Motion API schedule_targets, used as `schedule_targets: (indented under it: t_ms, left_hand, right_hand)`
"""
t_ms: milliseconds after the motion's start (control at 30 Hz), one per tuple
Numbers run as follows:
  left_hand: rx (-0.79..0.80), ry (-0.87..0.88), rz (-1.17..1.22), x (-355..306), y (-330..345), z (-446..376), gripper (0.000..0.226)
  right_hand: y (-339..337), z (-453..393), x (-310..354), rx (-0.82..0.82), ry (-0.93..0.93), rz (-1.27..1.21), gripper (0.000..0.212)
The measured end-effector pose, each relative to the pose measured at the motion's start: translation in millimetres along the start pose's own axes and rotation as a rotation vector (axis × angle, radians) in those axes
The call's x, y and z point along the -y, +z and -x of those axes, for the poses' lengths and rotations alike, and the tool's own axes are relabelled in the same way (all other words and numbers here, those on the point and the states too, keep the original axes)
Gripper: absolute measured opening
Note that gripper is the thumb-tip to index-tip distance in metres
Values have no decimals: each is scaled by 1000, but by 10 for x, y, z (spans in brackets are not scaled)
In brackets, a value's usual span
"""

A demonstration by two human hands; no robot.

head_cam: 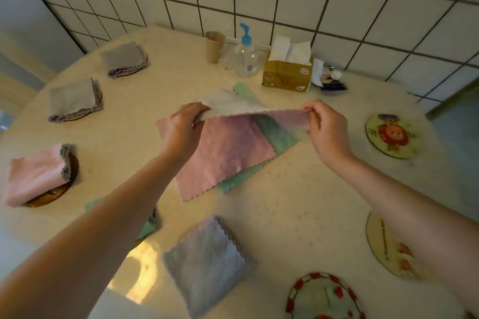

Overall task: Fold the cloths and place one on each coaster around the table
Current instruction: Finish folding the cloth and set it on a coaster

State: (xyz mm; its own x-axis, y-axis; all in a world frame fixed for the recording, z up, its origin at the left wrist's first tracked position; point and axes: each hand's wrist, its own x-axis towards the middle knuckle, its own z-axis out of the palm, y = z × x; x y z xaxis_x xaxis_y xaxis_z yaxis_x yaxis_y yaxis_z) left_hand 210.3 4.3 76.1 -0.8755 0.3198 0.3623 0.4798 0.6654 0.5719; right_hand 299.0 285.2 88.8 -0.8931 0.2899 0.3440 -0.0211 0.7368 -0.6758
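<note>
Left hand and right hand pinch opposite corners of pink cloth, stretched between them above table.

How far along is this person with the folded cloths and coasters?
Roughly halfway. Done: folded cloths sit on three coasters at the left, two grey and one pink. In hand: the left hand and right hand lift a pink cloth. Left: three bare coasters at the right, flat cloths waiting.

Folded cloths on coasters left; bare coasters right.
</note>
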Motion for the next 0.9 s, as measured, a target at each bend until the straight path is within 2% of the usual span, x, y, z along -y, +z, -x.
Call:
schedule_targets:
  t_ms: [100,233,367,500,633,700,800,900]
  left_hand:
    - [-20,22,-15,-419,67,378,28]
    - [33,-63,8,-932,387,1181,29]
    - [256,-63,-18,-1323,723,2275,24]
    - [496,-110,-68,-1580,888,3085,34]
    - [575,-173,-79,-1710,913,3471,53]
    - [581,-145,-89,-1735,882,3540,46]
    - [572,-156,-89,-1749,851,3506,35]
    - [498,-353,19,-1794,816,3305,12]
  right_hand:
    - [-457,306,-125,-14,-104,-27,19]
    - [-1036,1023,-483,121,-218,31,20]
    - [-1450,1985,-1003,353,-198,183,20]
    - [-1628,2727,-1383,637,-101,221,23]
    - [-1743,3111,-1546,697,-191,260,18]
    - [-1783,3155,-1571,709,-208,244,17]
    - [-1787,3068,-1564,783,-120,206,19]
    - [-1713,2839,-1502,770,-63,150,19]
